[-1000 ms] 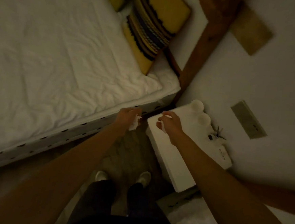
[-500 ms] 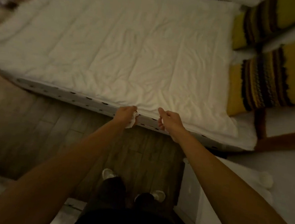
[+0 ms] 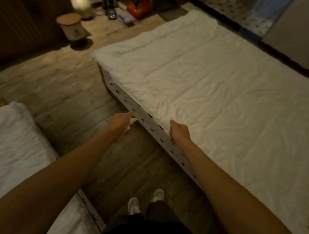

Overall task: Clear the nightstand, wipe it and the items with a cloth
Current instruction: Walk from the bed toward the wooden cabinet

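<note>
- Head view: both bare forearms reach forward over a dark wood-plank floor in a dim room, and the person's two light shoes stand on the planks below dark trouser legs.
- The left hand hangs above the floor just beside the bed's side panel; its fingers are curled round a small crumpled white cloth, which pokes out between the fingers and below the palm.
- The right hand is level with the edge of the bed, over the seam where the cover meets the side panel. Its fingers are curled inward; a pale sliver shows under them, but it cannot be told whether they pinch anything or are merely closed.
- The two hands are apart, with the corner line of the bed running between them.
- The large bed with a wrinkled white quilted cover fills the right and centre; its white side panel with a row of dark oval cut-outs runs diagonally toward the person.
- A second white-covered bed lies at the lower left, its edge near the left forearm.
- Far off on the floor stand a small round bin with a wooden lid, a glowing rounded lamp, an orange-red container and some dark blurred items beside it, too small to identify.
- The nightstand does not appear in this view.
</note>
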Available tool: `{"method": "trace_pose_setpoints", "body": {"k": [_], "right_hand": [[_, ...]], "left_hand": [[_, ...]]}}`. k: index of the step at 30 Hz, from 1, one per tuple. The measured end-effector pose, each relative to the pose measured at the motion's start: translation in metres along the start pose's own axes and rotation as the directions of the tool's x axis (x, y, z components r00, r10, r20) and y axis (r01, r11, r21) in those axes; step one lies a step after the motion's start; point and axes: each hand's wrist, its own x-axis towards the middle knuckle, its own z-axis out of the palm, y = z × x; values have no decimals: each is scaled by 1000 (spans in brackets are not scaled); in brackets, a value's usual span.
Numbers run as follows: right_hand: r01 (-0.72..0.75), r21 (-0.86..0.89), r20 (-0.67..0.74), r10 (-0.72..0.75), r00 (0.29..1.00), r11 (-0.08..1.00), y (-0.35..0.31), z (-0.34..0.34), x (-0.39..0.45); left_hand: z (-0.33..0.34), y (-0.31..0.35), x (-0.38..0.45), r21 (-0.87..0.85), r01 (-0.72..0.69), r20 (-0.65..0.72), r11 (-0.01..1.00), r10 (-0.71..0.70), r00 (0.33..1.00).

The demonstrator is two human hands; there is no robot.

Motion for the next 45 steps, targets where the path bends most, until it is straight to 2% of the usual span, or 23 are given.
{"method": "trace_pose_setpoints", "body": {"k": [5,11,13,16,20,23,29,33,41,43,45], "right_hand": [[9,-76,144,2,990,997,-61,65,37],[103,-129,275,-64,959,986,-141,144,105],[85,-114,301,-47,952,990,-170,171,134],[-8,-60,291,25,957,998,-216,207,173],[-1,-105,345,37,938,994,-273,249,217],[-13,-118,349,54,936,993,-304,271,240],[96,-199,414,-5,910,975,-348,314,289],[66,-208,426,30,904,976,-385,354,323],[61,-228,457,51,888,972,-496,482,394],[43,-222,449,63,891,974,-530,514,409],[46,-213,471,61,880,976,-562,538,421]], "left_hand": [[-70,6,31,-156,9,-130,988,-29,991],[-139,34,108,-263,17,-252,965,-85,964],[-160,52,141,-306,34,-283,951,-126,951],[-188,82,181,-464,75,-305,882,-239,922],[-218,116,225,-435,20,-381,900,-205,901],[-231,134,254,-483,64,-369,873,-270,889],[-263,162,308,-457,105,-361,883,-292,886],[-296,189,346,-500,65,-383,864,-287,878],[-397,247,460,-560,30,-416,828,-312,854],[-429,265,491,-625,44,-386,779,-358,850],[-457,285,514,-646,40,-351,762,-344,871]]}}
